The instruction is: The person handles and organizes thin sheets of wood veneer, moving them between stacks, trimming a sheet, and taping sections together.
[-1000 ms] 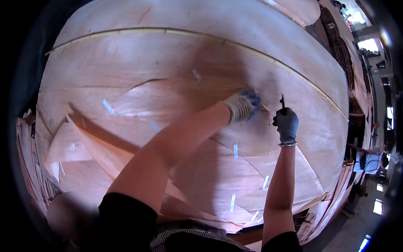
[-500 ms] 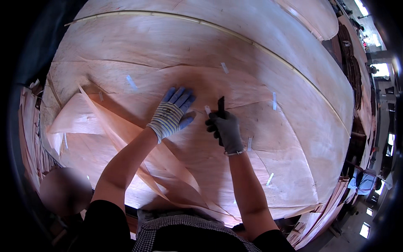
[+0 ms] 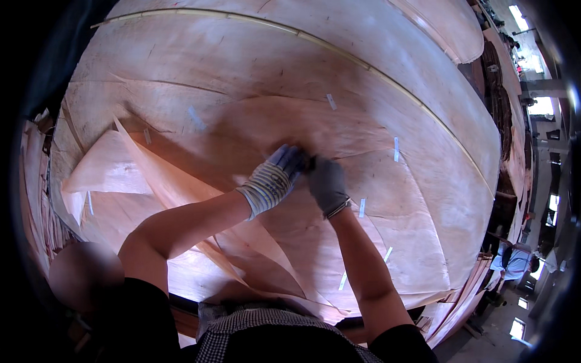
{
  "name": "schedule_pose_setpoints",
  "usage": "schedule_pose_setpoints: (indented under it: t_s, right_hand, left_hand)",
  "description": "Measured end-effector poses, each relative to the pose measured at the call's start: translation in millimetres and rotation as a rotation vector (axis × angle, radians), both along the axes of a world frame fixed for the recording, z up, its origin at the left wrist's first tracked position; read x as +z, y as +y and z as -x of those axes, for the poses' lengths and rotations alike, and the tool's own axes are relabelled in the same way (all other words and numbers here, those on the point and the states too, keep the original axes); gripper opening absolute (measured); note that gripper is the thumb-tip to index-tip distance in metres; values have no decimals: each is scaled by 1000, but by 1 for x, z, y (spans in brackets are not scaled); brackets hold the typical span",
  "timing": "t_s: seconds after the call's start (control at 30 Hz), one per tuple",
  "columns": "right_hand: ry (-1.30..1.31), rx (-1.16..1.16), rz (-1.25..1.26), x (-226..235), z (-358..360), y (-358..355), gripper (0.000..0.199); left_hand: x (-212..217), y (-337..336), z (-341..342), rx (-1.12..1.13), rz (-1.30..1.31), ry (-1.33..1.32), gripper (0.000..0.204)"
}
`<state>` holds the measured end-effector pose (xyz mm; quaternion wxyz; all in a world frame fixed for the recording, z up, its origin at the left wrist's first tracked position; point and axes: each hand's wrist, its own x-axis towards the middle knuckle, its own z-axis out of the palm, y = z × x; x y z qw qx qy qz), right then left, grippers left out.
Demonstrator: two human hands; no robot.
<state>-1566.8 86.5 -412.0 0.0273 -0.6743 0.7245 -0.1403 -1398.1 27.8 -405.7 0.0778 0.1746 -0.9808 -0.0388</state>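
Our left hand, in a striped knit glove, lies flat with fingers spread on the top veneer sheet, pressing near the middle of the broad stack. Touching it, our right hand, in a grey glove, is curled shut on a small dark tool whose kind we cannot tell. Pale tape strips dot the sheets, and a loose veneer piece lies well apart at the left.

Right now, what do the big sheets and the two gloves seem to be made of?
Sheets: thin wood veneer, it seems; pinkish, grain lines, curling torn edges, matt. Left hand: knitted striped glove, fabric cuff. Right hand: dark grey glove, smooth, possibly coated; unclear.
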Motion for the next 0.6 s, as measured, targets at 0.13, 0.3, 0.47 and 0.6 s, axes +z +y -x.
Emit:
schedule_pose_setpoints:
  t_s: [0.13, 0.3, 0.47, 0.6]
  right_hand:
    - [-902, -660, -213, 40, 52, 8, 20]
    - [-1116, -564, -304, 68, 37, -38, 15]
    - [-1125, -437, -314, 56, 8, -139, 19]
    - [-1015, -484, -436, 37, 8, -168, 21]
  left_hand:
    - [40, -35, -6, 127, -306, -168, 40]
    - [4, -111, -11, 520, -64, 420, 47]
    - [-20, -127, 7, 564, -46, 420, 55]
    - [-21, -129, 18, 441, 105, 319, 42]
